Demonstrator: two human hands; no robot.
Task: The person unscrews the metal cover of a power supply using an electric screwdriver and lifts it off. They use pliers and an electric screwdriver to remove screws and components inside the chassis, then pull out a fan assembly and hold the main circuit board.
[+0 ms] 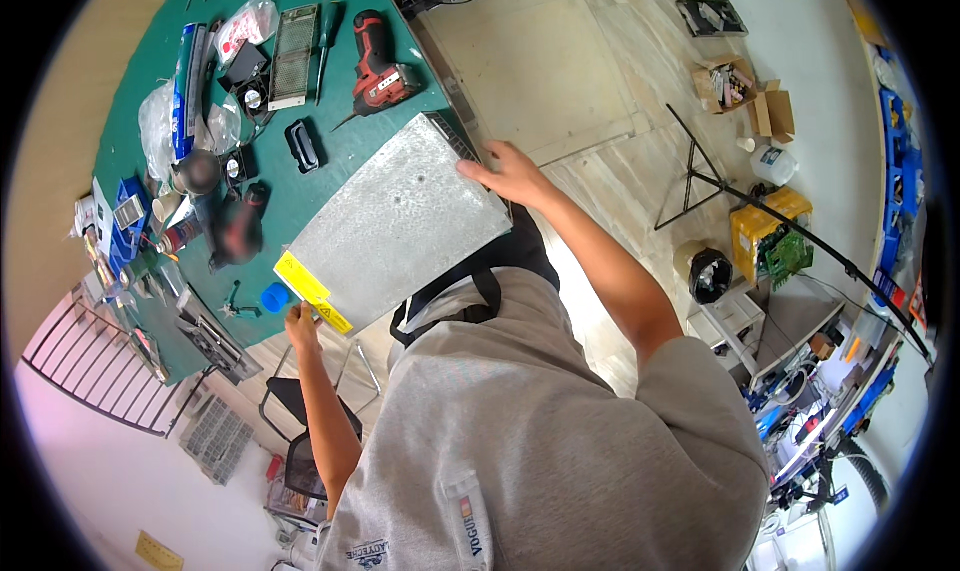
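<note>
A flat, silver-grey metal case (400, 211) lies slantwise over the near edge of the green table, partly overhanging it. A yellow warning label (312, 289) runs along its left end, and dark slots show at its far right end. My left hand (303, 326) grips the near left corner beside the label. At the other end my right hand (507, 174) holds the right edge, thumb on top and fingers curled toward the side. The case hides some of the fingertips. Next to my left hand sits a small blue round cap (275, 297).
Beyond the case on the table (320, 191) lie a red-black power drill (378, 76), a screwdriver (327, 46), a perforated metal panel (295, 56), a black plastic part (301, 146) and a second drill (240, 226). A tripod (705, 176) and a yellow crate (765, 226) stand right.
</note>
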